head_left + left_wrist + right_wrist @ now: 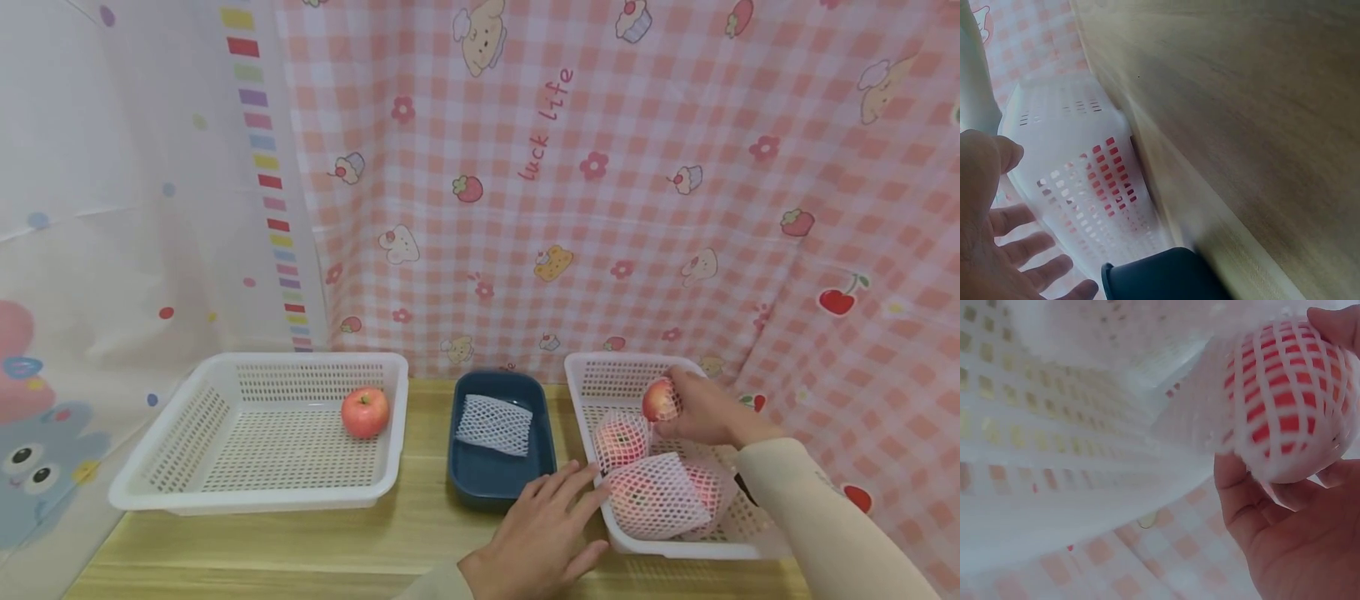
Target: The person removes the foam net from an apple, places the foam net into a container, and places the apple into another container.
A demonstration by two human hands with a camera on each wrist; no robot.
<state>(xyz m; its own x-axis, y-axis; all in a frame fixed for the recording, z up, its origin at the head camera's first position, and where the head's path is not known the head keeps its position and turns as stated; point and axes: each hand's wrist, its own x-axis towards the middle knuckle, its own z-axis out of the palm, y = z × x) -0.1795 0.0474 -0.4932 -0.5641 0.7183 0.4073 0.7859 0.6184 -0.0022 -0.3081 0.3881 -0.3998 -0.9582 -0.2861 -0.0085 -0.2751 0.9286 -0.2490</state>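
In the head view, my right hand [703,408] grips an apple [660,401] over the right white basket [693,548]. The right wrist view shows that apple [1282,394] wrapped in a white foam net, with fingers and thumb around it. Several netted apples [637,500] lie in the same basket below the hand. My left hand [542,525] has its fingers spread beside the basket's near left side, holding nothing. Whether its fingertips touch the rim, I cannot tell. In the left wrist view the basket wall [1066,147] is in front of that hand.
A dark blue tray [487,493] between the baskets holds an empty foam net [495,425]. The left white basket [277,498] contains one bare red apple [365,412]. Everything stands on a wooden table [300,550], with a checked cloth [510,225] hanging behind.
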